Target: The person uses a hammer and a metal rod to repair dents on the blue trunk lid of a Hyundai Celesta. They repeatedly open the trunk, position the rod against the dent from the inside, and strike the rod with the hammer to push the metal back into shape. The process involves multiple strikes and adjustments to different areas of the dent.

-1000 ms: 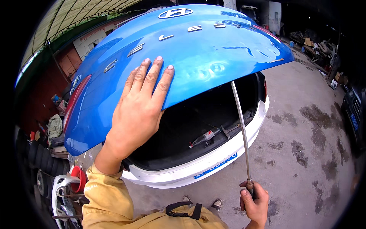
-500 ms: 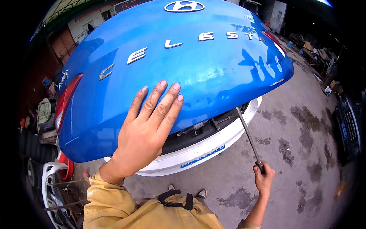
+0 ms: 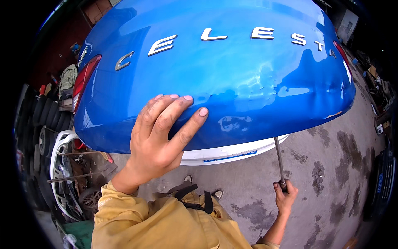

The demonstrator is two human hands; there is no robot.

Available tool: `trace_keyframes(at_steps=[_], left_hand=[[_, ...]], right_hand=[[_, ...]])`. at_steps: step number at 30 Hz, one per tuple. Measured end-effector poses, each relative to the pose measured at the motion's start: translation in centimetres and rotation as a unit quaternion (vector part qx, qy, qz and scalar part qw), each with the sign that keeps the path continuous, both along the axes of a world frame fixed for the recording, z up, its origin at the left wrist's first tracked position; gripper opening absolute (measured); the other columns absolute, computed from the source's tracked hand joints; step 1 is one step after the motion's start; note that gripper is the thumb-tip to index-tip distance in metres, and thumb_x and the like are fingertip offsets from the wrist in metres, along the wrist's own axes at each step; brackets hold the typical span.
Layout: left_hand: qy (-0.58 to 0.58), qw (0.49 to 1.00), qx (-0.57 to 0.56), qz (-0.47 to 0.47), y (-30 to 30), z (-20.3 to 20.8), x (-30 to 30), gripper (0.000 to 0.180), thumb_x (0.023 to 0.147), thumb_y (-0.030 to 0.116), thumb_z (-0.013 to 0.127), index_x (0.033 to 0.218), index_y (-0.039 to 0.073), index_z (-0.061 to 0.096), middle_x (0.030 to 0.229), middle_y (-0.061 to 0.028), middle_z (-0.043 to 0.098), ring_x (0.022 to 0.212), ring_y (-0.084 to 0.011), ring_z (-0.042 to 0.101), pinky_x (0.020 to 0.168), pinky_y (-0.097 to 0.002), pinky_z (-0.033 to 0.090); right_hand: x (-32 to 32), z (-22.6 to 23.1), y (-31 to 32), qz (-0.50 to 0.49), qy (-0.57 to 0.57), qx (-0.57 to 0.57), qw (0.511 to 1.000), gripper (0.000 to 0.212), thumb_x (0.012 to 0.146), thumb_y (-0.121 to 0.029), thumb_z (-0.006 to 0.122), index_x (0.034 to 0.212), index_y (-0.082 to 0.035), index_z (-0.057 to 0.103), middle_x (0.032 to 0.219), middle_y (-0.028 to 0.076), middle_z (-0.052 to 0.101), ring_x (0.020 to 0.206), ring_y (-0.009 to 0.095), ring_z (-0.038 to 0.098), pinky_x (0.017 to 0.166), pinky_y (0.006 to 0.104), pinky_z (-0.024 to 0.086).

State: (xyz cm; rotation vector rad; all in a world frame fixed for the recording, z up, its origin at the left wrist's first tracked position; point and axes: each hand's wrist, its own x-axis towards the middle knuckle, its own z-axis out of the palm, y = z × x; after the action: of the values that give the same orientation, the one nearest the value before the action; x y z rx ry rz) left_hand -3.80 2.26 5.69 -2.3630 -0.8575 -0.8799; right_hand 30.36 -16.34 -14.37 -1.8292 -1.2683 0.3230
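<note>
A blue car trunk lid (image 3: 174, 83) with raised chrome letters fills the upper middle; dents and ripples show in its right half, near the lower edge. My left hand (image 3: 155, 135) rests on the lid's lower left part, fingers spread and slightly bent, holding nothing. Low on the right, my right hand (image 3: 286, 194) is closed round the dark handle of a long thin metal rod (image 3: 279, 155). The rod points up to the lid's lower edge, and its far end is hidden there. Below the lid shows a strip of white bumper (image 3: 222, 155).
A loose white bumper (image 3: 56, 166) and a wheel (image 3: 90, 198) lie at the left, with stacked tyres (image 3: 47, 112) behind. Red tail lights (image 3: 86, 83) sit at the lid's sides. A dark car front (image 3: 383, 174) stands at the far right, over stained concrete floor (image 3: 257, 209).
My view has shifted, and the lid now covers the dark opening above the white bumper. My left fingers have bent more, the index finger standing apart. My right hand keeps its grip on the rod.
</note>
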Motion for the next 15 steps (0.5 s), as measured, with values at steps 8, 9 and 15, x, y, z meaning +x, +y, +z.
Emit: trace_keyframes(at_steps=[8,9,15], left_hand=[[0.020,0.999,-0.021,0.033,-0.4,0.0,0.8,0.054,0.071,0.003,0.065,0.124,0.011,0.069,0.138,-0.0140,0.061,0.134,-0.0344,0.052,0.111,-0.0481,0.039],[0.008,0.999,-0.018,0.047,-0.6,-0.5,1.2,0.054,0.070,0.001,0.065,0.123,0.010,0.070,0.138,-0.0137,0.061,0.134,-0.0344,0.052,0.111,-0.0480,0.038],[-0.075,0.992,0.011,0.099,-1.0,-1.6,1.9,0.036,0.083,0.003,0.065,0.115,0.016,0.075,0.127,-0.0034,0.070,0.127,-0.0276,0.059,0.112,-0.0438,0.039]], right_hand=[[7.1,2.8,1.0,0.016,-0.133,-0.002,0.991,0.038,0.073,-0.007,0.085,0.065,-0.001,0.048,0.054,0.008,0.039,0.048,0.018,0.034,0.046,0.0320,0.030],[8.3,3.9,1.8,0.024,-0.167,0.002,0.986,0.040,0.072,-0.006,0.085,0.064,-0.001,0.046,0.053,0.009,0.039,0.046,0.020,0.034,0.046,0.0325,0.030],[12.3,4.8,6.4,0.119,-0.230,0.058,0.964,0.036,0.070,-0.001,0.074,0.061,-0.004,0.040,0.052,0.012,0.039,0.044,0.030,0.040,0.046,0.0368,0.030]])
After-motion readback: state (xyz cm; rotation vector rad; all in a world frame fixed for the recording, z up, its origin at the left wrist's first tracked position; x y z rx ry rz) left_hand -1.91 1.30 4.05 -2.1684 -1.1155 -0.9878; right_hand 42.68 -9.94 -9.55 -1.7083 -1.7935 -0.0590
